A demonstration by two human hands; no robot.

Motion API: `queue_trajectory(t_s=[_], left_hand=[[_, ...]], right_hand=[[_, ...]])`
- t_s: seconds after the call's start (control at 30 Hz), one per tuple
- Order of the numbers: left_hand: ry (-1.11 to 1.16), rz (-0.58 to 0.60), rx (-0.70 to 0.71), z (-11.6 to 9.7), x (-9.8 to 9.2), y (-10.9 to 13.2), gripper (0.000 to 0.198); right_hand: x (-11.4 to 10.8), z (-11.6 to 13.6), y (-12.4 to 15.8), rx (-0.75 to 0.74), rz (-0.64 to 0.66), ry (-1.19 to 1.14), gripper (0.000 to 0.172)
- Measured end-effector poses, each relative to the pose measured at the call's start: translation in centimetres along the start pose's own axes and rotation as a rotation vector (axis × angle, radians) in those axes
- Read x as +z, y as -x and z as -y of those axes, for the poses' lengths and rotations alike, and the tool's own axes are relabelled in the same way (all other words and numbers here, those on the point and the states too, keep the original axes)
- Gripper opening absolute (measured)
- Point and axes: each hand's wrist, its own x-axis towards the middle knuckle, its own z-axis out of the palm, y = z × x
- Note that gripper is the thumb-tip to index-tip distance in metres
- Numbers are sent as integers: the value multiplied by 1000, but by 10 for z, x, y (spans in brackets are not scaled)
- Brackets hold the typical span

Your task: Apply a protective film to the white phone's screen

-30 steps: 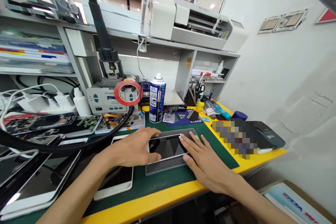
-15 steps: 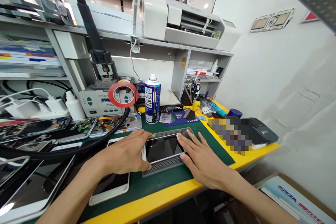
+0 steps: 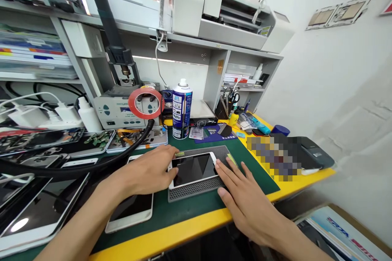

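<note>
A white-framed phone (image 3: 193, 169) with a dark screen lies face up on a grey perforated pad (image 3: 196, 187) on the green mat (image 3: 190, 208). My left hand (image 3: 150, 173) curls over the phone's left end, thumb and fingers pinching its edge. My right hand (image 3: 245, 195) lies flat with fingers spread on the pad, fingertips touching the phone's right end. A second white phone (image 3: 131, 212) lies under my left wrist.
Behind the pad stand a blue spray can (image 3: 181, 109), a red tape roll (image 3: 145, 103) on a black hose and a rework station (image 3: 122, 108). Several phones and trays (image 3: 39, 147) crowd the left. A blurred object (image 3: 275, 157) and black device (image 3: 315, 153) sit right.
My right hand has slid back off the screen toward the phone's right end, uncovering more of the screen. My left hand keeps its grip. The view tilted slightly.
</note>
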Motion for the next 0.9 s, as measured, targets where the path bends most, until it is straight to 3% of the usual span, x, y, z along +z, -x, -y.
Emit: queue_trajectory(t_s=[0.37, 0.53, 0.9], left_hand=[[-6, -132, 7, -4, -1, -10, 45], [22, -254, 7, -4, -3, -11, 42], [-21, -306, 32, -11, -2, -12, 41]], right_hand=[[-2, 0, -37, 66, 40, -18, 63], [1, 6, -43, 83, 2, 12, 64], [3, 62, -53, 11, -14, -99, 67]])
